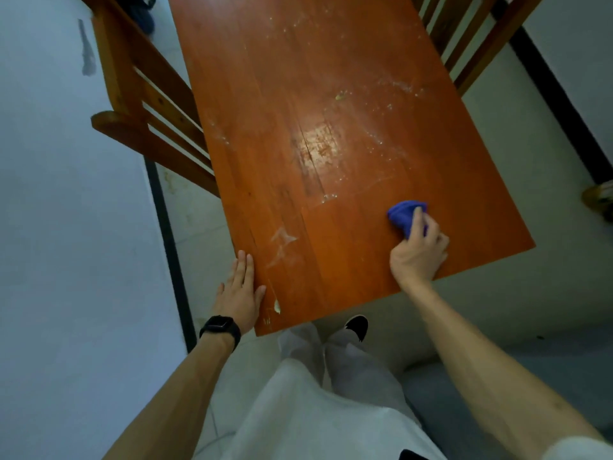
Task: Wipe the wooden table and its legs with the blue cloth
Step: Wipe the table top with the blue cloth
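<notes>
Blue cloth [403,215]: bunched on the wooden worktop [265,127] at 4 o'clock, gripped by curled fingers [418,224] of the right hand [419,257].
Left hand [240,290]: laid flat at the 7 o'clock edge, fingers together, nothing held.
Residue [398,86]: white specks seen toward 1 o'clock.
Risk: crumbs could be swept onto the floor [527,167]; smears could be spread by so small a wad.

**Blue on orange-brown**

The table [331,61] glows orange-brown, dark grain lines running its length, whitish smears and specks across the middle and by the near left corner. Near the right edge, the cloth [403,215] is deep blue. Black watch [220,328] at the left edge. Chairs [132,81] match the wood; trousers [331,393] pale.
</notes>
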The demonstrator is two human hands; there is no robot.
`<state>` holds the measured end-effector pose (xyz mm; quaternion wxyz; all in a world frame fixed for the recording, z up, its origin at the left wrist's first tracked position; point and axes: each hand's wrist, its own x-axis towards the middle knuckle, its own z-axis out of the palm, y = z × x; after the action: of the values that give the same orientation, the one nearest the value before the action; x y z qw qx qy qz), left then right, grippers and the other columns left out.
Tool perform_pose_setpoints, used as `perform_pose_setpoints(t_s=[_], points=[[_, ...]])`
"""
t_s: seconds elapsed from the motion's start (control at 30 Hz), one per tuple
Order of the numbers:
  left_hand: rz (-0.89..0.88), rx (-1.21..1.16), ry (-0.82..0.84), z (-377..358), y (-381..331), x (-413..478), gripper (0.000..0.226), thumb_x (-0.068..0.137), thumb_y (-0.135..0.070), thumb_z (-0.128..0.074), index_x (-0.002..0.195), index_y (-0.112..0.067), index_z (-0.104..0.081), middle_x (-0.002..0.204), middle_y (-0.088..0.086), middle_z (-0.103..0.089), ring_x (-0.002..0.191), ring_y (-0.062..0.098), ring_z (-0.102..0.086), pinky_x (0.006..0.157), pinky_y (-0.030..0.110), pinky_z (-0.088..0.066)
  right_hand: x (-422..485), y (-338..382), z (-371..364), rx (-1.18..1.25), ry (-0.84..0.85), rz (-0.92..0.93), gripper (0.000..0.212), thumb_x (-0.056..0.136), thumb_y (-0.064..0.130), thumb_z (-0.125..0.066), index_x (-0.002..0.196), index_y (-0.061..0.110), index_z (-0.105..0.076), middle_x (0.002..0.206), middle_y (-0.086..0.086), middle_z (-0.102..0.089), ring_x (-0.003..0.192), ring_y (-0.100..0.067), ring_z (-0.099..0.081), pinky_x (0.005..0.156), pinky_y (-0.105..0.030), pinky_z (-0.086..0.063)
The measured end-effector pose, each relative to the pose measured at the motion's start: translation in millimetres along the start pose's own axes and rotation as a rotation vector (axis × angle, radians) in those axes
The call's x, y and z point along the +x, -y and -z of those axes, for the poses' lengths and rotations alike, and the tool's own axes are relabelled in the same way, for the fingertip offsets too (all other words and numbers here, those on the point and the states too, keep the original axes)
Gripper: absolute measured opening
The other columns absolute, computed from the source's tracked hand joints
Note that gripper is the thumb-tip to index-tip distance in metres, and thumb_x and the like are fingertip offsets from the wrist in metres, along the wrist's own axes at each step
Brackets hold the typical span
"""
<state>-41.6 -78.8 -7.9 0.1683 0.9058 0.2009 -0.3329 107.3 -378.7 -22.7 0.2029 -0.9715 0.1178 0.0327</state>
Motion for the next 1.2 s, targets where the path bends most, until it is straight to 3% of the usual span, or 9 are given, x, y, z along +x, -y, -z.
perform_pose_setpoints(t_s=[0.17, 0.27, 0.43, 0.53, 0.67, 0.77, 0.93, 1.07, 1.2], points=[[0.034, 0.024, 0.035, 4.9, -5.6, 0.9, 0.078, 0.103, -0.052, -0.028, 0.152, -0.024, 0.025, 0.161, -0.002, 0.026, 0.152, 0.02, 0.007, 0.123, 0.051, -0.01, -52.5, 50.1, -19.5, 0.119, 0.566, 0.633, 0.068, 0.086, 0.0, -0.05, 0.149, 0.022, -0.038, 0.146, -0.001, -0.044, 0.118, -0.029, -0.043, 0.101, -0.044, -0.039], [0.054, 0.035, 0.041, 7.9, -11.6, 1.7, 0.075, 0.104, -0.048, -0.028, 0.153, -0.023, 0.024, 0.16, -0.001, 0.028, 0.152, 0.02, 0.009, 0.123, 0.051, -0.01, 2.0, 38.0, 3.5, 0.191, 0.251, 0.439, 0.067, 0.086, -0.004, -0.051, 0.149, 0.017, -0.039, 0.143, -0.008, -0.046, 0.115, -0.029, -0.044, 0.099, -0.034, -0.034], [0.072, 0.046, 0.038, 3.5, -11.4, 4.0, 0.074, 0.105, -0.046, -0.026, 0.151, -0.023, 0.027, 0.158, -0.002, 0.032, 0.152, 0.02, 0.01, 0.123, 0.05, -0.011, 54.3, 2.2, 17.6, 0.019, 0.008, -0.093, 0.059, 0.091, 0.011, -0.043, 0.15, 0.014, -0.036, 0.147, -0.016, -0.041, 0.125, -0.047, -0.038, 0.102, -0.053, -0.033], [0.069, 0.048, 0.044, 6.6, -11.2, 4.1, 0.073, 0.105, -0.044, -0.026, 0.151, -0.023, 0.028, 0.157, -0.003, 0.033, 0.151, 0.019, 0.013, 0.122, 0.051, -0.005, -14.1, 23.2, -14.6, 0.012, 0.054, 0.21, 0.061, 0.084, 0.004, -0.052, 0.144, 0.007, -0.045, 0.135, -0.021, -0.051, 0.11, -0.046, -0.049, 0.092, -0.052, -0.04], [0.077, 0.056, 0.053, 10.8, -11.7, 4.4, 0.074, 0.105, -0.046, -0.027, 0.152, -0.022, 0.025, 0.159, -0.002, 0.031, 0.151, 0.019, 0.013, 0.122, 0.051, -0.005, -65.6, 40.8, -22.4, 0.07, 0.522, 0.671, 0.072, 0.084, -0.005, -0.057, 0.149, 0.019, -0.04, 0.142, -0.007, -0.049, 0.118, -0.027, -0.044, 0.101, -0.044, -0.042], [0.07, 0.032, 0.034, 8.0, -11.6, 4.3, 0.073, 0.105, -0.045, -0.026, 0.152, -0.022, 0.026, 0.159, -0.003, 0.031, 0.151, 0.019, 0.013, 0.122, 0.052, -0.005, -10.5, 24.0, -0.2, 0.144, 0.337, 0.502, 0.064, 0.084, -0.003, -0.051, 0.146, 0.011, -0.045, 0.137, -0.013, -0.053, 0.115, -0.033, -0.05, 0.097, -0.035, -0.036], [0.042, 0.02, 0.032, 6.6, -5.4, 2.7, 0.072, 0.105, -0.048, -0.023, 0.145, -0.026, 0.033, 0.153, -0.006, 0.037, 0.151, 0.017, 0.016, 0.121, 0.053, 0.001, 49.2, -10.0, 21.6, -0.057, 0.068, 0.018, 0.061, 0.09, 0.009, -0.048, 0.15, 0.016, -0.035, 0.146, -0.019, -0.041, 0.12, -0.049, -0.043, 0.102, -0.052, -0.034], [0.036, 0.026, 0.047, 12.6, -7.0, 0.2, 0.072, 0.105, -0.048, -0.023, 0.15, -0.026, 0.027, 0.152, -0.007, 0.037, 0.151, 0.017, 0.016, 0.121, 0.052, 0.002, -47.6, 31.4, -22.4, -0.097, 0.092, 0.291, 0.071, 0.081, 0.001, -0.059, 0.148, 0.014, -0.04, 0.141, -0.021, -0.045, 0.11, -0.044, -0.048, 0.088, -0.054, -0.044], [0.049, 0.061, 0.069, 24.0, -12.0, -0.4, 0.078, 0.103, -0.047, -0.034, 0.154, -0.024, 0.02, 0.161, -0.003, 0.026, 0.152, 0.019, 0.01, 0.121, 0.051, -0.001, -96.2, 73.4, -38.3, 0.075, 0.529, 0.641, 0.071, 0.086, 0.001, -0.058, 0.15, 0.025, -0.037, 0.147, -0.006, -0.042, 0.126, -0.026, -0.041, 0.105, -0.047, -0.041]])
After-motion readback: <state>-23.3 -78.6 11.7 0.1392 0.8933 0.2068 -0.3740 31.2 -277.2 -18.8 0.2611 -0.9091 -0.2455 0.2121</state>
